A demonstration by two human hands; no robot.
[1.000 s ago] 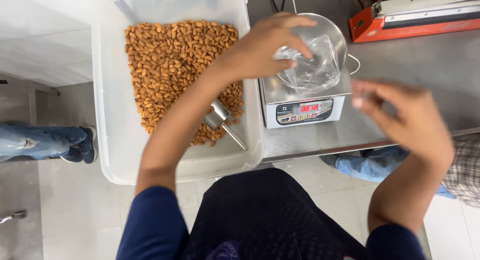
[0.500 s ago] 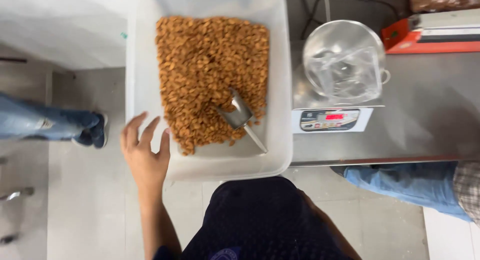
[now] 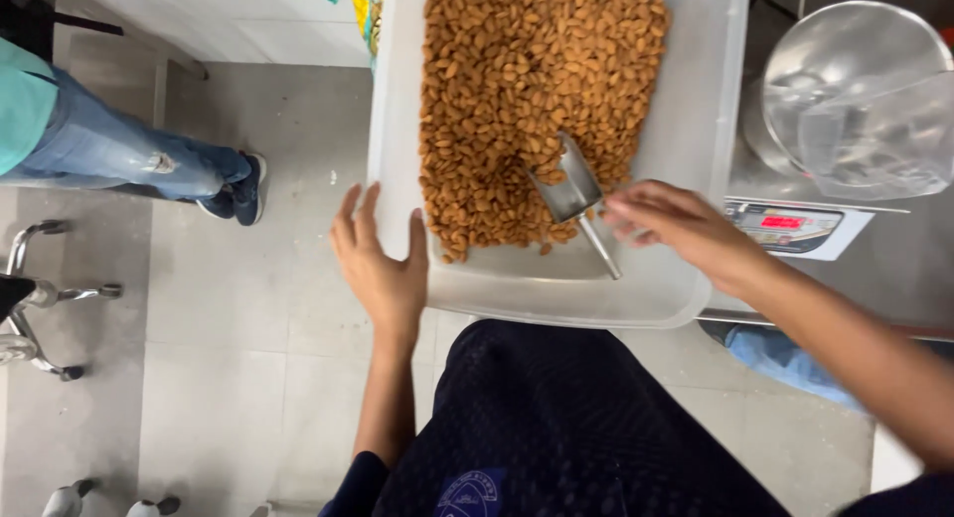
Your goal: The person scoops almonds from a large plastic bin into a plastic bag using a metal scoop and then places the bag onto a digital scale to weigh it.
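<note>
Two hands at tub [image 3: 696, 159]: left hand [image 3: 383, 264] spread on rim; right hand [image 3: 676, 224] fingers loosely curled near scoop [image 3: 574, 194] handle, stiff, light, slippery

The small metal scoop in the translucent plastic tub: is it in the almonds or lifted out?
In. The small metal scoop lies with its bowl dug into the brown almonds, handle toward the reaching right hand.

Around your tub [image 3: 696, 130], the near right corner is bare plastic, open to a hand. The almonds [image 3: 527, 100] fill its left and middle, with the metal scoop [image 3: 574, 194] lying at their near edge. The clear bowl [image 3: 860, 95] on the scale [image 3: 795, 229] blocks the tub's right side.
</note>
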